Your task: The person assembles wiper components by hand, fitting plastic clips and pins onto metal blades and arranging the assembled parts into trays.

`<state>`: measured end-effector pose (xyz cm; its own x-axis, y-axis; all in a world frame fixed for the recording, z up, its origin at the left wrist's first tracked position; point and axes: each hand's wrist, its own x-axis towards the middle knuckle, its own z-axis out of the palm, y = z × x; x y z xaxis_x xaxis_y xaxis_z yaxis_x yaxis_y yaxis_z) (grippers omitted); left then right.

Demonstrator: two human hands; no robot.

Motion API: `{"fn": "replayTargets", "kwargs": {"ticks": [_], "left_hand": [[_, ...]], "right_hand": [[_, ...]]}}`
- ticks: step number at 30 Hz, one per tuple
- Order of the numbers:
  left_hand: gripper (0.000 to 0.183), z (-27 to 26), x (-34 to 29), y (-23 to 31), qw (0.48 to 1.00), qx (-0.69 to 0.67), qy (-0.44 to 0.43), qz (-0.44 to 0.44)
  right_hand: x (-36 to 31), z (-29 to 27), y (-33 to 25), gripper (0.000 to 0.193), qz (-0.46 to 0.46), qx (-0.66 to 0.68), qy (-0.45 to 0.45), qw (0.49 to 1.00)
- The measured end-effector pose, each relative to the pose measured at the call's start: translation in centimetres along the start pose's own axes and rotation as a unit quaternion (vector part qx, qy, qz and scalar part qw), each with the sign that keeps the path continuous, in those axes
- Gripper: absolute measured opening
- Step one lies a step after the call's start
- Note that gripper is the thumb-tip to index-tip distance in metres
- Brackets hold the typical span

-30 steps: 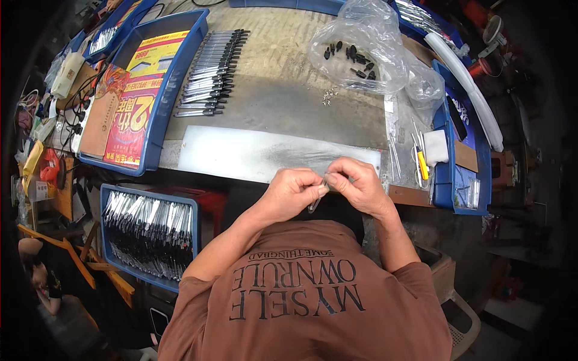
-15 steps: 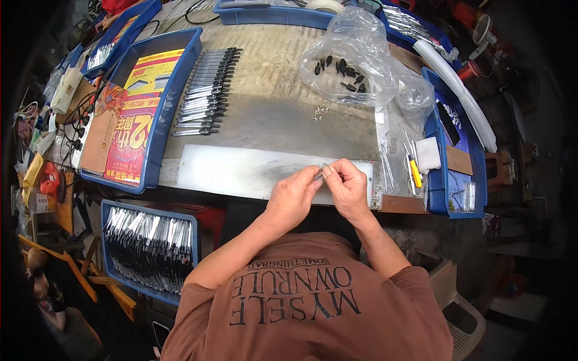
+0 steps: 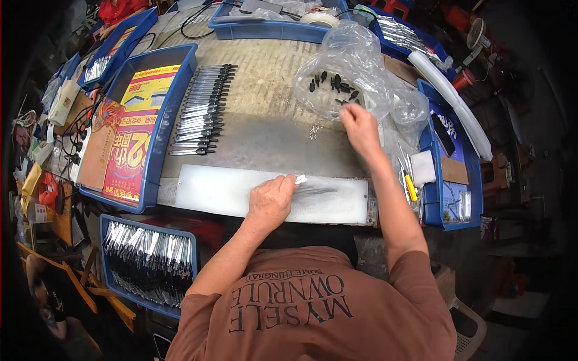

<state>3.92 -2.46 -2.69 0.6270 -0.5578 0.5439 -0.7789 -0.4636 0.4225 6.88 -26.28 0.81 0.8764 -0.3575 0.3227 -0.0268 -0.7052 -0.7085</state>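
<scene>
From my remote seat I see the left hand, fingers closed on a small whitish piece over the long white rectangular board. The right hand's narrowed fingers reach the clear plastic bag of small black parts; I cannot tell whether they grip anything.

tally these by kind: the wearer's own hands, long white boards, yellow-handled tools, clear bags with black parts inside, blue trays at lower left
Wearer's left hand and right hand: 2
Long white board: 1
Yellow-handled tool: 1
Clear bag with black parts: 1
Blue tray at lower left: 1
Total: 6
</scene>
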Motion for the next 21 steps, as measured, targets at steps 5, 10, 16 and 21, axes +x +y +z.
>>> {"fn": "replayTargets", "kwargs": {"ticks": [5, 10, 16, 21], "left_hand": [[0.012, 0.5, -0.1, -0.4, 1.000, 0.010, 0.002, 0.013], [0.012, 0.5, 0.1, -0.4, 1.000, 0.007, -0.010, 0.009], [0.012, 0.5, 0.1, -0.5, 1.000, 0.004, 0.000, 0.015], [0.012, 0.4, 0.1, -0.3, 1.000, 0.002, 0.011, 0.019]], "right_hand": [[5.4, 1.2, 3.2, 0.015, -0.073, -0.305, -0.047, 0.948], [7.0, 2.2, 5.4, 0.020, -0.044, -0.358, -0.113, 0.926], [5.6, 0.7, 1.9, 0.015, -0.060, -0.205, 0.008, 0.977], [0.2, -1.1, -0.9, 0.011, 0.092, 0.281, -0.087, 0.951]]}}
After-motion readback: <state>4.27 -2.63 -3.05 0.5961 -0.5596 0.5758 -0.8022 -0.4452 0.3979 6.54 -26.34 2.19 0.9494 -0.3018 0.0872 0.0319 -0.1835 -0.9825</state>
